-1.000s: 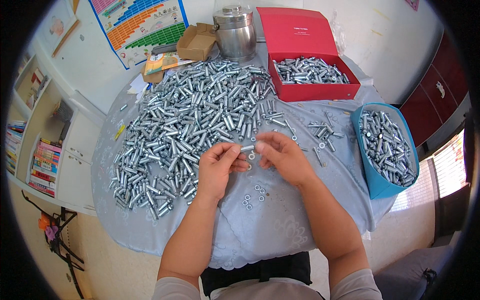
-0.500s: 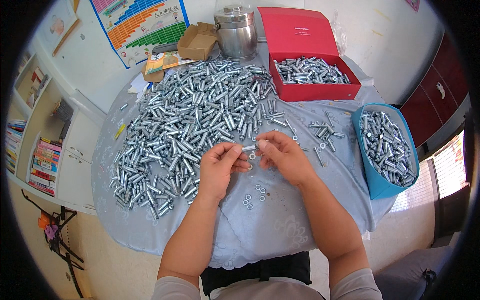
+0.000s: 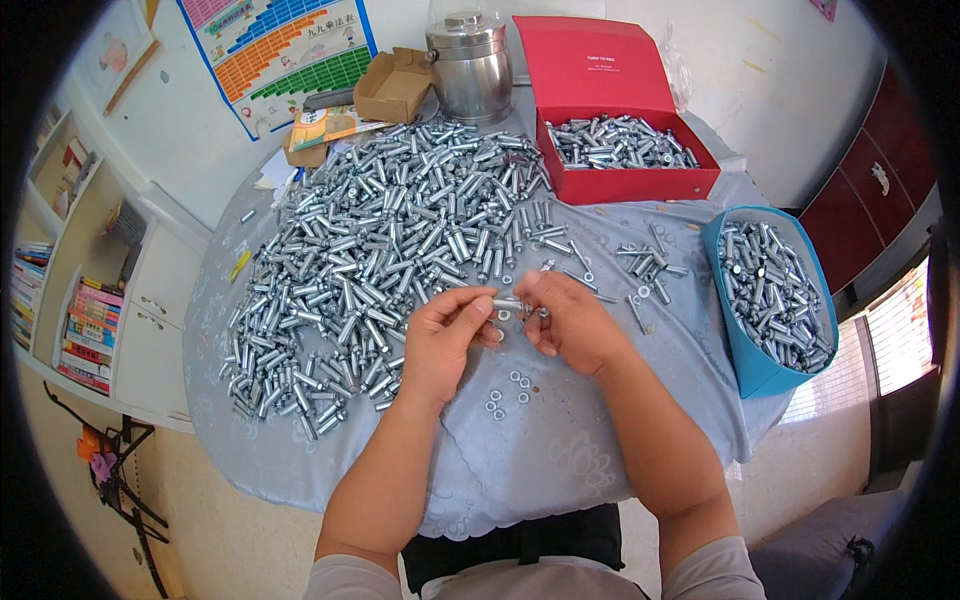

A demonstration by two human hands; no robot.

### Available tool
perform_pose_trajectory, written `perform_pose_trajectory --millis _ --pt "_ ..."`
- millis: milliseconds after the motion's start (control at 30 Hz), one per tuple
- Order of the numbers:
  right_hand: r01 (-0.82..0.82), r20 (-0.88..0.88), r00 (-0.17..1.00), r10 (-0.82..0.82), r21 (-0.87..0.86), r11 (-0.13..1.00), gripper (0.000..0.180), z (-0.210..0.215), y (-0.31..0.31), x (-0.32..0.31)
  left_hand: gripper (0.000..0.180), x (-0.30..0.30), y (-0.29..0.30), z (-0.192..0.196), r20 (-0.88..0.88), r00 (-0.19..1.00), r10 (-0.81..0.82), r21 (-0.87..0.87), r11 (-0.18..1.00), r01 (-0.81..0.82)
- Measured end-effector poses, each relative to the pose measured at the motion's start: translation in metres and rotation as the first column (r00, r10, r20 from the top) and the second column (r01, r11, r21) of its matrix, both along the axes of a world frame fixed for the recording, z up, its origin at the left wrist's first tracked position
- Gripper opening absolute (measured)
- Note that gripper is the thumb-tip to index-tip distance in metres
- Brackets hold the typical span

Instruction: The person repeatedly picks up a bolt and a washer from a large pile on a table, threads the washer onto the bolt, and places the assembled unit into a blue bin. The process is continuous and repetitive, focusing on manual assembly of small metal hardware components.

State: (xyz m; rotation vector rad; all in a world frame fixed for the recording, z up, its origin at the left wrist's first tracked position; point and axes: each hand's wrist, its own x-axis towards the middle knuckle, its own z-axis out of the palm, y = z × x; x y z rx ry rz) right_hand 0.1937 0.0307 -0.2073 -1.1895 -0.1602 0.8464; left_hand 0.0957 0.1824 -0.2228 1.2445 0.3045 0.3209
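A metal expansion bolt (image 3: 508, 304) lies crosswise between my two hands over the middle of the table. My left hand (image 3: 443, 338) pinches its left end between thumb and fingers. A small ring-shaped piece shows by the lower left fingertips; whether it is held I cannot tell. At the bolt's other end, my right hand (image 3: 577, 325) has its fingers curled round it, the thumb and forefinger smeared by motion. Left of and beyond my hands spreads a large pile of expansion bolts (image 3: 370, 255). Several loose nuts (image 3: 495, 395) lie on the cloth nearer to me.
Behind stands an open red box (image 3: 630, 185) filled with bolts. A blue bin (image 3: 770, 365), also full of them, is at the right edge. Some loose bolts and washers (image 3: 645, 262) lie between. A steel pot (image 3: 468, 75) and a cardboard box (image 3: 392, 85) stand at the back.
My right hand has shifted slightly right and nearer to me, its fingers turned at the bolt's end. More of the bolt shows between the hands. My left hand is almost still.
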Motion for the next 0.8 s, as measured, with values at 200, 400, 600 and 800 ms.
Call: perform_pose_trajectory --millis 200,400,600,800 --pt "-0.068 0.122 0.99 0.072 -0.039 0.997 0.019 -0.004 -0.002 -0.001 0.021 0.0 0.001 -0.005 -0.007 1.0 -0.005 0.062 0.998 0.006" --pt "0.123 0.425 0.901 -0.086 -0.061 0.99 0.016 -0.018 0.001 0.004 0.018 0.002 0.003 -0.001 -0.069 0.989 0.134 -0.025 0.99 -0.136" --pt "0.09 0.147 0.987 -0.072 -0.12 0.989 0.03 -0.006 -0.007 0.009 0.016 0.001 0.009 -0.004 -0.001 0.992 0.129 0.001 0.992 -0.129" --pt "0.062 0.395 0.917 0.058 -0.284 0.957 0.037 -0.005 -0.002 0.0 0.015 0.001 0.005 -0.006 0.018 0.999 0.037 0.055 0.998 -0.038"
